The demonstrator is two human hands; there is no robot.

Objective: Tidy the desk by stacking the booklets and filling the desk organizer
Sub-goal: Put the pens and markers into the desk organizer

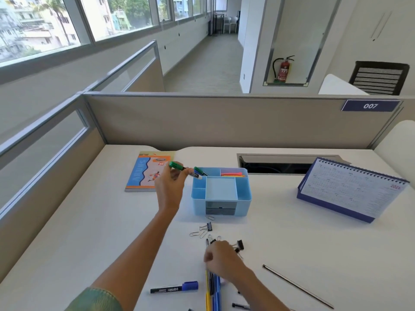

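Head view: filling step. Left hand [169,187] pinches green marker [178,166] at rear-left slot of blue desk organizer [243,198], frame centre. Next: tip it down beside markers [198,172] already inside. Right hand [221,259] grips pens [213,290], lower centre. Booklets [140,173] lie left of organizer. Binder clips [207,226] clutter the lane between hands. Desk calendar [350,189] well apart, right.

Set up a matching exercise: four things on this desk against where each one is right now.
Things:
1. green marker
2. blue-capped marker
3. pens
4. desk calendar

Places:
A. standing at the right side of the desk
B. under the right hand
C. lying alone near the front edge
D. held in the left hand

Pairs: 1-D, 2-C, 3-B, 4-A
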